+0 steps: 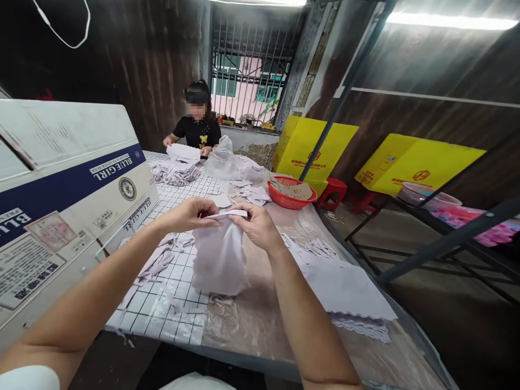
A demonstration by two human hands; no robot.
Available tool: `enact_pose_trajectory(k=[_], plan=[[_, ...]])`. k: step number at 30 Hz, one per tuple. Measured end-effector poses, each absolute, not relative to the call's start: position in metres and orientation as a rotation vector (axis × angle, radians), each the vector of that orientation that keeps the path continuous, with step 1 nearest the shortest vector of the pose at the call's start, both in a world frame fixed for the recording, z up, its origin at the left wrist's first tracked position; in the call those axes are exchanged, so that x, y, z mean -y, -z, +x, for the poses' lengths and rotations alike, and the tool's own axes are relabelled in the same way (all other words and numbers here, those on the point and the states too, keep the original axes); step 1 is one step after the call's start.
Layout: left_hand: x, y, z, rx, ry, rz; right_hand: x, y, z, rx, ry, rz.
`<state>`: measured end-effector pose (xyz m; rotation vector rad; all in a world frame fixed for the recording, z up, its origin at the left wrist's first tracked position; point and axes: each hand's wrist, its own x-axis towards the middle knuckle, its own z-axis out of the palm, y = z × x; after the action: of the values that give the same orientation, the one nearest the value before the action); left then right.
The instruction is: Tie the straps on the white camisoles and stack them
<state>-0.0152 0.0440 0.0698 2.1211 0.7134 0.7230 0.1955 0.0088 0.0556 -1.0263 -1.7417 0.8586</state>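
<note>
Both my hands hold up one pale lilac fabric piece (219, 254) over the table (260, 325). My left hand (190, 214) pinches its upper edge from the left, fingers closed. My right hand (255, 223) grips the same edge from the right, fingers curled. The piece hangs down and its lower end rests on the table. Thin fabric offcuts (156, 262) lie to the left of it on the checked cover. A stack of flat scalloped-edge sheets (349, 292) lies to the right.
A large Blue Girl carton (60, 200) stands at the left. Across the table a person in black (197, 130) handles white pieces. A red basket (290, 192), a plastic bag (221, 160), red stools (332, 192) and yellow boxes (312, 146) are farther back. Metal racks (447, 238) stand right.
</note>
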Motion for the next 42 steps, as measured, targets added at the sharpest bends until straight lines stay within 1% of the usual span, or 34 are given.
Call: enact_pose_trajectory(k=[2, 9, 14, 16, 20, 22, 25, 27, 29, 32, 34, 37, 42], plan=[[-0.046, -0.062, -0.027, -0.733, -0.604, 2.098, -0.009, -0.054, 0.203, 1.733, -0.888, -1.064], [-0.049, -0.053, -0.02, -0.528, -0.531, 1.828, -0.002, -0.055, 0.201, 1.742, -0.97, -1.034], [-0.055, -0.053, -0.024, -0.542, -0.604, 1.7, -0.003, -0.056, 0.211, 1.785, -0.953, -1.008], [-0.056, -0.053, -0.024, -0.551, -0.668, 1.659, -0.003, -0.056, 0.214, 1.824, -0.865, -1.043], [-0.053, -0.058, -0.011, -0.577, -0.737, 1.636, 0.004, -0.059, 0.204, 1.91, -0.544, -1.087], [-0.051, -0.061, -0.001, -0.613, -0.765, 1.607, 0.007, -0.061, 0.194, 1.957, -0.503, -1.054], [-0.049, -0.053, 0.006, -0.584, -0.896, 1.554, 0.005, -0.061, 0.184, 1.953, -0.557, -1.066], [-0.049, -0.033, 0.004, -0.538, -0.909, 1.593, 0.001, -0.061, 0.184, 1.902, -0.658, -1.068], [-0.049, -0.003, -0.004, -0.552, -0.729, 1.692, -0.004, -0.06, 0.189, 1.839, -0.784, -1.02], [-0.049, 0.045, -0.024, -0.649, -0.382, 1.802, -0.015, -0.058, 0.205, 1.678, -0.877, -0.969], [-0.051, 0.064, -0.039, -0.705, -0.34, 1.814, -0.025, -0.054, 0.219, 1.531, -0.935, -0.992], [-0.056, 0.068, -0.06, -0.792, -0.405, 1.806, -0.038, -0.044, 0.242, 1.339, -1.016, -1.066], [-0.065, 0.044, -0.085, -0.858, -0.556, 1.756, -0.05, -0.026, 0.27, 1.186, -0.97, -1.109]])
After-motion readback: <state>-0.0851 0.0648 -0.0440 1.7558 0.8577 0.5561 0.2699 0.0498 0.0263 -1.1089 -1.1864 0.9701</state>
